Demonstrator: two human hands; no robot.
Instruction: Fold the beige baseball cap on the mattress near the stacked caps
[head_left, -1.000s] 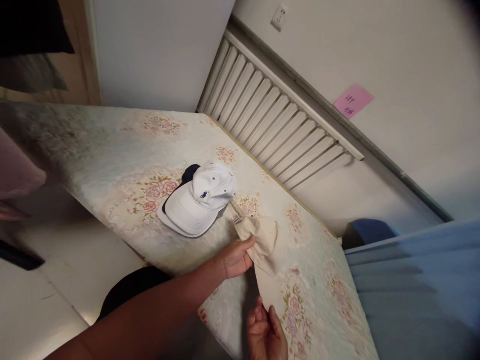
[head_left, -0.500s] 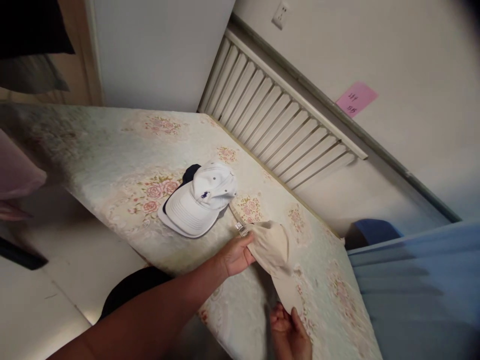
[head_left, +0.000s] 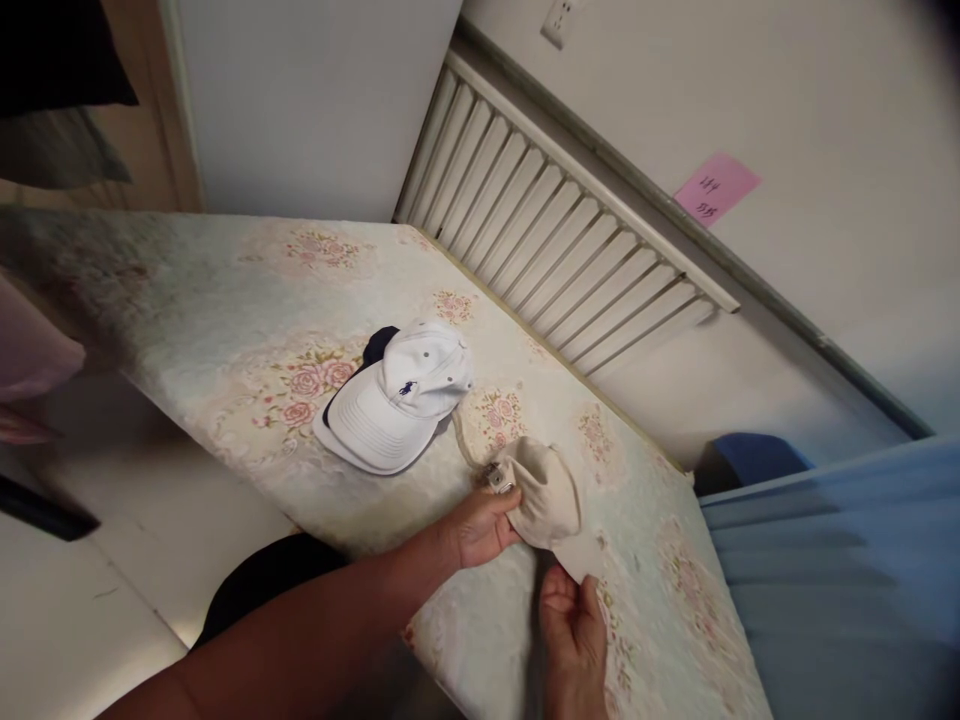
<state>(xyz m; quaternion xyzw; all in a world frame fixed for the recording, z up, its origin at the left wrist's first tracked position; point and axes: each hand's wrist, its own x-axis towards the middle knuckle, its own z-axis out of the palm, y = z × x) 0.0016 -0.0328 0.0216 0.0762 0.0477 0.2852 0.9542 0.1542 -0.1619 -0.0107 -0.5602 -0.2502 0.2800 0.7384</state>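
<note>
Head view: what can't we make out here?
Head view:
Dark cap: mostly hidden under the white cap.
Pink note: writing too small to read.
Beige cap: crumpled, partly covered by the left hand and right hand holding it.
Blue thing: cut off behind the table edge.

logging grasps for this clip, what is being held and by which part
A beige cap, in both hands: the left hand grips the crown's back edge beside the strap buckle, the right hand pinches the brim tip.
</note>
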